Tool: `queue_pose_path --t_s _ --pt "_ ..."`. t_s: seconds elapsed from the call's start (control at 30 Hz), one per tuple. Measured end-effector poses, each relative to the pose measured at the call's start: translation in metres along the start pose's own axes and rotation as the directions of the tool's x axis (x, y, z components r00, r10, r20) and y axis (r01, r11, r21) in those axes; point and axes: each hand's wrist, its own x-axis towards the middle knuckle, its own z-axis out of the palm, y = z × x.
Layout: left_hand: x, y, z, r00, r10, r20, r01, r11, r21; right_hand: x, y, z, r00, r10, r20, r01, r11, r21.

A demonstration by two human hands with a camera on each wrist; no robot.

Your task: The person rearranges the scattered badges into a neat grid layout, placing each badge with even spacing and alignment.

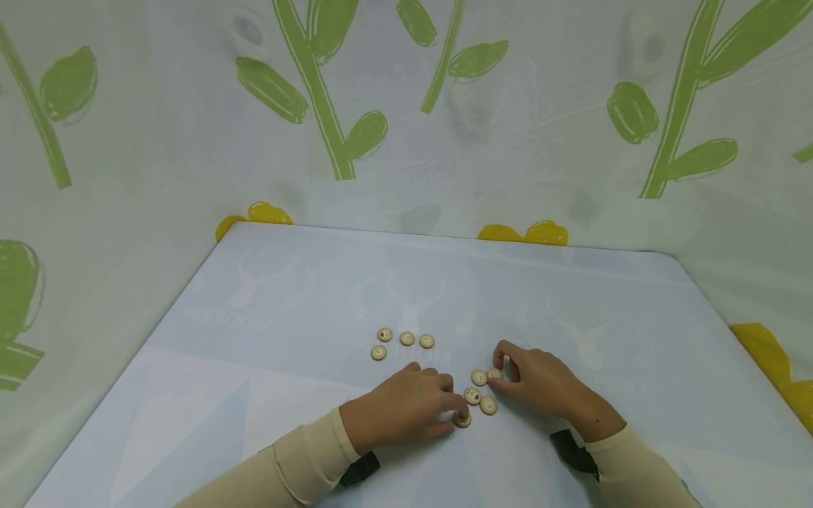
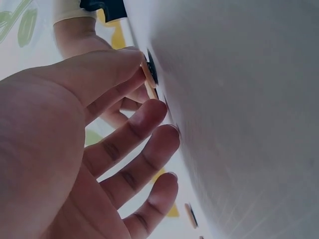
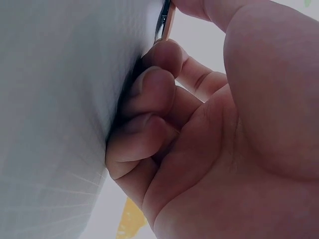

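Observation:
My left hand point(image 1: 406, 406) pinches a small round wooden disc point(image 1: 463, 421) between thumb and index finger at the table surface. In the left wrist view the thumb lies against the edge of that disc point(image 2: 148, 72), while the other fingers are bent and spread. With thumb and index finger, my right hand point(image 1: 540, 381) holds another wooden disc point(image 1: 494, 374); its edge point(image 3: 169, 22) shows in the right wrist view, the remaining fingers curled against the table. Three more discs lie flat between the hands, including a dark-marked disc point(image 1: 472, 395). The markings are too small to read.
Several similar discs, such as the upper-left disc point(image 1: 384, 334), lie farther back, left of centre. The pale table point(image 1: 305, 282) has faint deer prints. A white curtain point(image 1: 540, 141) with green leaves and yellow shapes stands behind it and at both sides.

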Motion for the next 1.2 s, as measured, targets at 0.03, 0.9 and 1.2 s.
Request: queue_pose_path --t_s 0.03,0.9,1.2 --pt "0.0004 0.0003 0.0001 1.0 0.0 0.002 0.0 1.0 0.007 -0.0003 0.0003 -0.0002 1.0 0.003 0.0 -0.003 1.0 -0.002" --pt "0.006 0.0021 0.0012 1.0 0.019 0.002 -0.019 0.995 0.097 0.0014 0.0027 0.0022 0.999 0.026 -0.023 -0.026 0.999 -0.022" --pt "0.0064 0.0013 0.0009 0.999 0.027 -0.042 -0.024 0.998 0.061 0.0026 0.0015 0.0027 0.999 0.024 -0.022 -0.024 0.999 -0.029"
